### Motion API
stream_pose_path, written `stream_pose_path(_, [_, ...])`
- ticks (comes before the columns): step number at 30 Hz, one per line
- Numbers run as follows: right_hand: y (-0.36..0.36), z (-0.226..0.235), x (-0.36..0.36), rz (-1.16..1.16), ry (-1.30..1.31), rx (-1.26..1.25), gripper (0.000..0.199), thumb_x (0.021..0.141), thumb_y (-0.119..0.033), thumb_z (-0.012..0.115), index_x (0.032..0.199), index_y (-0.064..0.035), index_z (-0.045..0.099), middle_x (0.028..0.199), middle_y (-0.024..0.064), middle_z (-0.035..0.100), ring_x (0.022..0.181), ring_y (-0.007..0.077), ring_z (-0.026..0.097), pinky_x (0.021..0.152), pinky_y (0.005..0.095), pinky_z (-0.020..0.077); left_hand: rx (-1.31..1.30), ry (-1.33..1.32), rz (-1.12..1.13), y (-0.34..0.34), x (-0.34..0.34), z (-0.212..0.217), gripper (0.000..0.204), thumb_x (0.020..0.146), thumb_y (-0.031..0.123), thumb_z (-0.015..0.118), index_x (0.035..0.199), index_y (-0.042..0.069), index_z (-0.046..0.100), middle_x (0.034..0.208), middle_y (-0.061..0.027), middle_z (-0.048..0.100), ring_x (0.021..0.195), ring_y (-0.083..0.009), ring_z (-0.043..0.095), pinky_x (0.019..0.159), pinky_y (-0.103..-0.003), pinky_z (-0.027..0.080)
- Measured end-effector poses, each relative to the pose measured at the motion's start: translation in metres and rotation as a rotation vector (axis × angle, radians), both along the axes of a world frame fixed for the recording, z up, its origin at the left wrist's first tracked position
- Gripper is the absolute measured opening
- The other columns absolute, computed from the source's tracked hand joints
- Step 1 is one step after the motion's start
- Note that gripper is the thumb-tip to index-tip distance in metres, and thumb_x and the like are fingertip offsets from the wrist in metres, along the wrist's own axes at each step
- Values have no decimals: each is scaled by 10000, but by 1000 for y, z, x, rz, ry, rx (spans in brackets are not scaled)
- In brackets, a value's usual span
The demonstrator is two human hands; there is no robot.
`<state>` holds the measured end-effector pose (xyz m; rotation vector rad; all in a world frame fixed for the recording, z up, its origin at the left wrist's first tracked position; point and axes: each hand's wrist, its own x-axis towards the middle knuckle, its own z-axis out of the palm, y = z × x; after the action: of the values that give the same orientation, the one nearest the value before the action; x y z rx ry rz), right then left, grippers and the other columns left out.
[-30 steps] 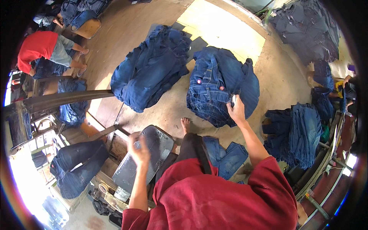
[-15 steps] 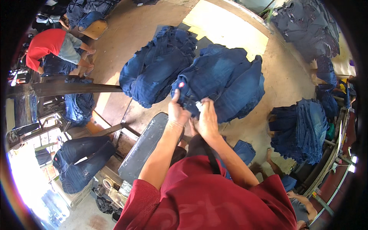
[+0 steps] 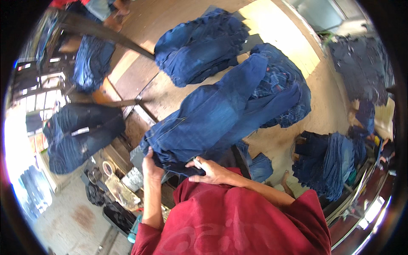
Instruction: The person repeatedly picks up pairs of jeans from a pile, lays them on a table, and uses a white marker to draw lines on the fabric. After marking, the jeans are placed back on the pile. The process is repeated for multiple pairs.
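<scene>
A pair of blue jeans (image 3: 208, 114) stretches from my lap away to the upper right, its legs reaching over a pile behind. My left hand (image 3: 152, 170) is closed on the near left corner of the jeans, at the waist end, thumb on top. At the waist end's right side is my right hand (image 3: 212, 172), with a small white object (image 3: 197, 163) pinched in its fingers. What kind of object it is I cannot make out. Whether these fingers also grip the cloth is not clear.
Denim piles lie on the floor ahead (image 3: 199, 46) and at the right (image 3: 327, 161). Another pair of jeans (image 3: 80, 131) rests on a support at the left, near a tape roll (image 3: 109, 168). A wooden beam (image 3: 106, 34) juts in; a person's legs (image 3: 112, 19) show beyond.
Both hands have come closer to my body and to the left, drawing the jeans off the pile. They now lie stretched across the bench where its dark top showed. My view has turned.
</scene>
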<state>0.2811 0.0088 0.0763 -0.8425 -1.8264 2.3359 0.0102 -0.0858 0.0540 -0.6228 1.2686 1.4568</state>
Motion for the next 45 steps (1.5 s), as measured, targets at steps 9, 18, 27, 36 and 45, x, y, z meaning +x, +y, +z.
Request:
stream_pose_path(9, [178,-40,33,-628,-190,692,230,1009,-181,803,1053,-5,662,1033,83,776,881,175,658,848,362,530,-716,851,-58,-89,-66,15,387,978,166,844,1260,-36,671,1140,-156,762,974,-319,752,908,-465,604])
stream_pose_path(18, [277,-154,11,-50,-470,1005,316,1080,-319,734,1077,-29,608,933,187,743,832,209,745,668,403,533,-352,1678,-1508,-34,17,35,674,988,481,733,1576,183,589,1738,-107,421,1625,-343,342,1345,-585,199])
stream_pose_path(27, [291,-202,86,-430,-1102,453,936,898,-712,766,1357,98,664,1289,349,730,1264,473,700,1087,503,526,-276,1810,-1457,-46,12,14,790,956,469,743,1637,145,508,1759,-150,377,1654,-396,262,1345,-620,135])
stream_pose_path(36, [218,-195,59,-1256,-346,-902,736,1039,-641,660,1427,-15,654,1509,230,649,1401,402,606,1203,616,458,356,1825,-1461,75,90,-7,656,986,478,731,1563,195,601,1742,-66,434,1650,-301,318,1346,-643,127])
stream_pose_path(45, [326,-90,147,-1607,162,-211,349,923,0,851,1244,-32,719,1285,129,759,1184,284,716,1146,509,551,334,1895,-1539,160,136,-24,909,956,711,644,1685,209,437,1795,-83,324,1686,-344,203,1324,-724,86])
